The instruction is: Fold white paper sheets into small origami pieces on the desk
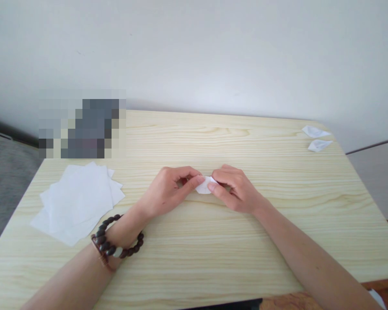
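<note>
A small folded piece of white paper (204,187) is pinched between my two hands above the middle of the table. My left hand (171,189) grips its left end with thumb and fingers. On the right end, the thumb and fingers of my right hand (234,187) are closed. Parts of the paper are hidden behind the fingers. To the left lies a loose pile of square white paper sheets (80,198), fanned out unevenly.
Two folded white paper pieces (316,131) (320,145) lie at the table's far right corner. A blurred-out dark object (90,129) is at the back left. The wooden table (187,267) meets a white wall (213,56) behind. A dark beaded bracelet (110,247) circles my left wrist.
</note>
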A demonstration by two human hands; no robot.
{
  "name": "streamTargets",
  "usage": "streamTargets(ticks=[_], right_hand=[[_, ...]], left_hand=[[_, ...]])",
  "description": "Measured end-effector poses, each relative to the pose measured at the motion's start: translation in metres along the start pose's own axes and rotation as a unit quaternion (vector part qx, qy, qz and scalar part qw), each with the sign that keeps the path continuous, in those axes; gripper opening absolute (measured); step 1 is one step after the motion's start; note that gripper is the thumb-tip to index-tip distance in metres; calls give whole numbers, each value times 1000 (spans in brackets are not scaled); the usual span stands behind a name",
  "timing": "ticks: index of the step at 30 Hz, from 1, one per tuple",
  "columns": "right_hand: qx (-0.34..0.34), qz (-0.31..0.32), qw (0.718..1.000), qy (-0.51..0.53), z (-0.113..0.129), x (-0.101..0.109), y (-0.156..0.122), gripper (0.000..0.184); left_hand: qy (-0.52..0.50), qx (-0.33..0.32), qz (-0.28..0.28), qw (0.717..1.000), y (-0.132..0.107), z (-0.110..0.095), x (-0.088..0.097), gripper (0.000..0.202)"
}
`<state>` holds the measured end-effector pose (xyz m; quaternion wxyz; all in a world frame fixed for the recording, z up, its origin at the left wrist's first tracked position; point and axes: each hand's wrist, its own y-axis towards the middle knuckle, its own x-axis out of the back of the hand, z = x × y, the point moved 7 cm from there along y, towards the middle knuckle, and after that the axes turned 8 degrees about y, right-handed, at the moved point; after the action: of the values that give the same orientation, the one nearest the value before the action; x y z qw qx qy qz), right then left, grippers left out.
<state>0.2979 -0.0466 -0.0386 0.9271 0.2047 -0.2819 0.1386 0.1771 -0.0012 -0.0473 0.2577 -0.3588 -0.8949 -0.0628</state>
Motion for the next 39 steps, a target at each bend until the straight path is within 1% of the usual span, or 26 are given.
streamTargets(ticks=[5,10,13,16,19,22,24,27,29,34,39], right_hand=[[-15,-1,1000,-1,-1,0,0,28],[-21,11,1000,10,-2,0,0,31],[-27,17,999,11,-4,-1,-1,27],[-15,33,999,-6,-4,-4,-1,26],[2,38,999,2,-1,-5,0,27],[-3,8,1000,29,0,0,0,23],[-20,-9,999,46,0,3,0,22],[-41,-3,998,37,-2,1,0,21],[-42,4,999,15,-3,0,0,20],[-31,5,1000,3,-5,-3,-1,23],[0,28,1000,-9,-4,-8,-2,27]], left_hand=[[14,-3,-6,1000,0,-2,0,25],[-12,13,19,1000,-1,0,-4,28],[-22,5,29,999,-1,0,-6,27],[-8,-4,32,999,-2,-2,-5,26],[15,0,32,999,-3,-2,-6,27],[24,12,20,999,-3,1,-6,29],[7,14,-1,1000,-3,4,-5,29],[-62,12,-36,997,-1,6,-1,27],[-86,8,-43,995,-1,5,0,25],[-29,11,-12,999,0,4,-1,26],[15,17,-6,1000,1,6,-3,23]])
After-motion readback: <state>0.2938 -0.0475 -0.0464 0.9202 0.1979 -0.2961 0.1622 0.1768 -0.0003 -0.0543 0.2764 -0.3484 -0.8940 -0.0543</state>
